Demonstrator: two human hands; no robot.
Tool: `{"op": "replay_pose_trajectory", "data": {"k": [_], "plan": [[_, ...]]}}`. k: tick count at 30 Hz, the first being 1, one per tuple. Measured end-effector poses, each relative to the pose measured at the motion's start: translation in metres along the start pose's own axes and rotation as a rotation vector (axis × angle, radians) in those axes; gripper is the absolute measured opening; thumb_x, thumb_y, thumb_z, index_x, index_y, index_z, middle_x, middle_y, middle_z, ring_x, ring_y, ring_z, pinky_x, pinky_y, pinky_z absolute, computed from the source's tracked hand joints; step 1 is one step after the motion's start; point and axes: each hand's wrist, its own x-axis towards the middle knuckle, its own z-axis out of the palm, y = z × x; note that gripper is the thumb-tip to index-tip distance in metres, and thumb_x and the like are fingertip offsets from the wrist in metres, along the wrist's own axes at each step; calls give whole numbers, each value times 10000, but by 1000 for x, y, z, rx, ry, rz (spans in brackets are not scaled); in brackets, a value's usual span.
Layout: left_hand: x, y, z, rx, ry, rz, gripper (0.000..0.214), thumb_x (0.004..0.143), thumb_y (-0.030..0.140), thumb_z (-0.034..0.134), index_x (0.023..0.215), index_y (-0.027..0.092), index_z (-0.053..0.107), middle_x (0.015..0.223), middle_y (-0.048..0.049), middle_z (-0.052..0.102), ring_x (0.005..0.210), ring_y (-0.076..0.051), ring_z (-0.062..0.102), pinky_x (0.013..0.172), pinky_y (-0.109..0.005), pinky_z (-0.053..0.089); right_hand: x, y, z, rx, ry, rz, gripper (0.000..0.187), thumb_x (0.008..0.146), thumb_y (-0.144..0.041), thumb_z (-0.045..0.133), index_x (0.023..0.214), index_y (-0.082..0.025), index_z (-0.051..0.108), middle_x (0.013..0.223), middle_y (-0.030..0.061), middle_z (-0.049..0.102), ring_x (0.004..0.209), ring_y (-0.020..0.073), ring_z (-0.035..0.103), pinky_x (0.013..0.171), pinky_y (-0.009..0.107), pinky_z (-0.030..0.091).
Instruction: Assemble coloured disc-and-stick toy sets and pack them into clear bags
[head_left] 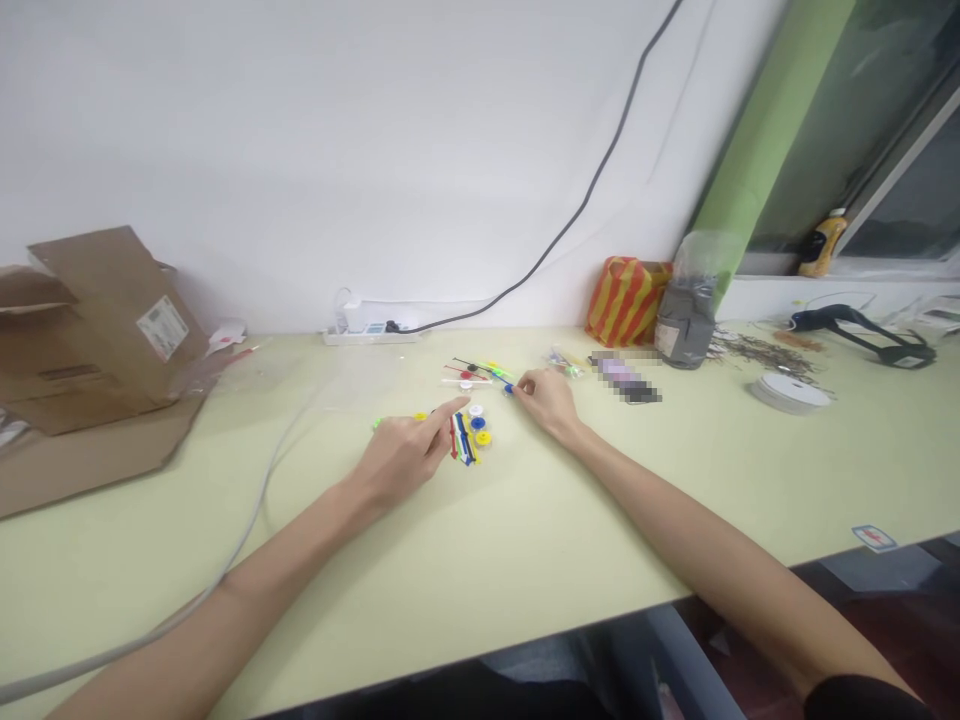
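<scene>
My left hand (pixel 401 455) is over the table with its index finger stretched out and the other fingers partly hidden; nothing shows in its grasp. Just right of it lie several thin coloured plastic arrow-tipped sticks (pixel 463 440), side by side. White, blue and yellow round plastic pieces (pixel 478 424) sit along their right side. My right hand (pixel 547 398) pinches a small blue round plastic piece (pixel 509 388) with a thin blue stick, close to the tabletop. Beyond my hands is a loose group of red, white and yellow-green pieces (pixel 466 374). Yellow and green bits peek out behind my left hand.
A cardboard box (pixel 97 330) stands at the left, and a grey cable (pixel 259 510) crosses the table there. By the wall sits a power strip (pixel 367 335). To the right are a striped bag (pixel 626 300), a grey bag (pixel 684 325), a blurred-out object (pixel 624 377) and a white reel (pixel 790 393).
</scene>
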Motion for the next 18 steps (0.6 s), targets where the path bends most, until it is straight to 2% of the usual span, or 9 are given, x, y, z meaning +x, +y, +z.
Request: {"op": "replay_pose_trajectory", "data": {"k": [10, 18], "plan": [[0, 0, 0, -13, 8, -4, 416, 977, 184, 398, 1351, 196, 581, 543, 57, 587, 453, -109, 513, 528, -235, 322, 14, -15, 11, -124, 1, -62, 205, 936, -287, 574, 808, -195, 705, 838, 94, 716, 931, 265, 578, 819, 358, 371], [0, -8, 1, -14, 27, -54, 414, 969, 201, 407, 1343, 216, 583, 576, 52, 609, 483, -106, 533, 546, -224, 349, 13, -12, 11, -34, 39, -47, 197, 960, -322, 558, 894, -203, 701, 810, 73, 708, 894, 253, 568, 795, 341, 358]]}}
